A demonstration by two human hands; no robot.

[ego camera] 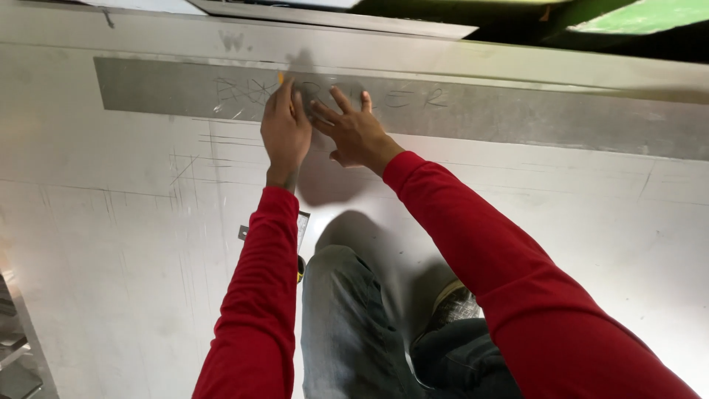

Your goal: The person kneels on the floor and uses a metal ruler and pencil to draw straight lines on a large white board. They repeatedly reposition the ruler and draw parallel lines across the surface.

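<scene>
A: What lies nearest?

B: Grey trouser knees, a shoe, then two red sleeves reaching forward over a big pale metal sheet scored with pencil lines. A small tool peeks out under the left sleeve.

A: And the hands?

B: The left hand is clenched around a slim orange pencil, tip up and away. The right hand lies released, fingers spread flat on a long grey metal strip.

A: How does the strip run?

B: Left to right across the sheet's far part, faint handwriting on it.
</scene>
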